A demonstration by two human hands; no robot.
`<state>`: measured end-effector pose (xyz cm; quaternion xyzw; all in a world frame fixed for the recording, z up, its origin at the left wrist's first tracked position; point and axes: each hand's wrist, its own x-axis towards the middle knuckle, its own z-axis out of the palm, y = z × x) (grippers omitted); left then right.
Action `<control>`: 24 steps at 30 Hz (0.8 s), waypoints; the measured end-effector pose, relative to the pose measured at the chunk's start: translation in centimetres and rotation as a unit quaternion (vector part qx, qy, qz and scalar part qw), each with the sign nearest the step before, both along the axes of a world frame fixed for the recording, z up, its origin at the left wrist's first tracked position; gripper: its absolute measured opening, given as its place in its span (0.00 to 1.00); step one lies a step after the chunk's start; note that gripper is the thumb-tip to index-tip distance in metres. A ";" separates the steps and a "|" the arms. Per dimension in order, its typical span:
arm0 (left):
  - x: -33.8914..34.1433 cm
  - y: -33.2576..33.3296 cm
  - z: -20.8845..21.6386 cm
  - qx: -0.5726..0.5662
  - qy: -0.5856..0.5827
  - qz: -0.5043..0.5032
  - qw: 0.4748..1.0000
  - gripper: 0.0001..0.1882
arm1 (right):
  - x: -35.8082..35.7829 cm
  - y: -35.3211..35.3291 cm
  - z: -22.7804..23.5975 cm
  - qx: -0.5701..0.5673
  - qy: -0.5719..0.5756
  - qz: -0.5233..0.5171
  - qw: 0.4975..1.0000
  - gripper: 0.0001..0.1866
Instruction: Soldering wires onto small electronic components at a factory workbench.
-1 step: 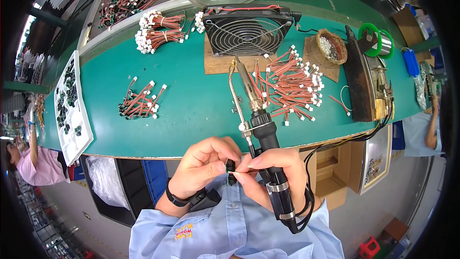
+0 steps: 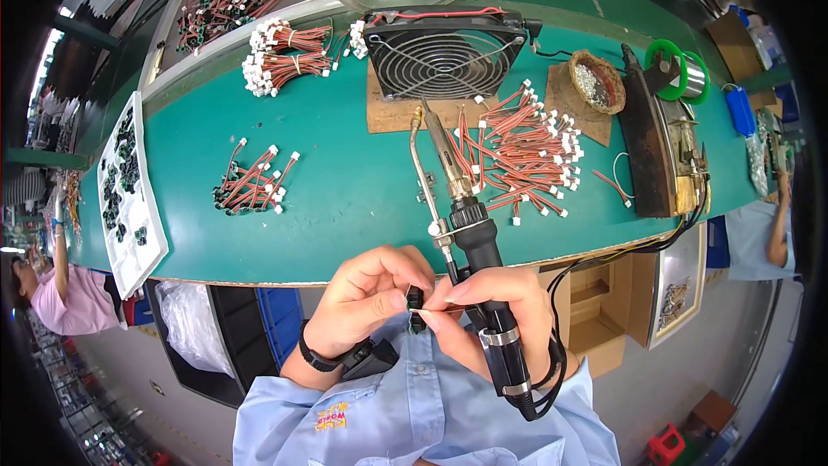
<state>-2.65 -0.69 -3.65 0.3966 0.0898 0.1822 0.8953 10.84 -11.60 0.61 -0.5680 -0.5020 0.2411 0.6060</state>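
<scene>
In the head view, hardly anything has shifted since the earlier moment: from here I see two hands, both on the near side of one fan (image 2: 444, 60). The left hand (image 2: 366, 298) pinches one small black part (image 2: 416, 300); the right hand (image 2: 509, 293) grasps one soldering iron (image 2: 476, 233), tip toward the fan, and pinches a thin wire (image 2: 450, 310) at the part. Two loose wire heaps lie nearer than the fan, the smaller heap (image 2: 246, 190) left, the larger heap (image 2: 526, 151) right. One green spool (image 2: 693, 78) stands right of it.

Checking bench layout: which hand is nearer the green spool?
Right hand: holding the soldering iron, left of the green spool and closer to the body. Left hand: gripping a black part, also bodyward but farther left.
</scene>
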 end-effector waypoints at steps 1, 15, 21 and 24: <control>0.0 -0.1 0.0 0.000 0.002 0.002 1.000 0.12 | 0.1 0.1 0.1 0.005 -0.010 0.000 1.000 0.22; 0.1 -0.2 -0.1 0.020 0.001 0.013 1.000 0.12 | 0.3 -0.1 -0.4 0.011 -0.011 0.005 1.000 0.21; 0.1 -0.1 -0.2 0.047 -0.004 0.012 0.999 0.12 | 0.4 0.1 -0.3 0.015 0.005 0.003 1.000 0.21; 0.1 -0.1 -0.2 0.050 -0.003 0.011 0.999 0.12 | 0.5 0.0 -0.2 0.013 0.005 0.004 1.000 0.21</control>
